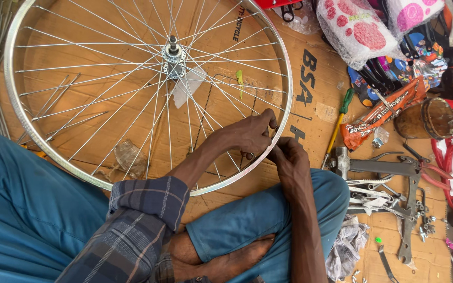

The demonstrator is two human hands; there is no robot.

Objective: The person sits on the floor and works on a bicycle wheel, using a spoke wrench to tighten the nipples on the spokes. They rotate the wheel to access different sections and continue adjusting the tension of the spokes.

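Nearest the camera are the person's crossed legs in blue trousers (38,209) and a bare foot (232,262) tucked under the knee, with a plaid sleeve (142,220) running up from the bottom edge. That sleeve belongs to the left hand (247,135), which reaches over the lower right part of a silver bicycle wheel rim (11,99) and pinches closed on a spoke (221,105) close to where it meets the rim. The right hand (289,160) sits just beside it, touching the rim from outside, its fingers curled shut around something small at the rim's edge; what it grips is too small to tell. The wheel lies flat on brown cardboard (315,110) spread on the floor, its hub (173,55) standing upright near the top of the view. Loose spokes (53,110) lie on the cardboard inside the wheel. To the right lie a screwdriver with a yellow shaft and green handle (340,118), a hammer (339,161), pliers with red grips (436,175), flat spanners (407,230) and an orange packet (384,112).
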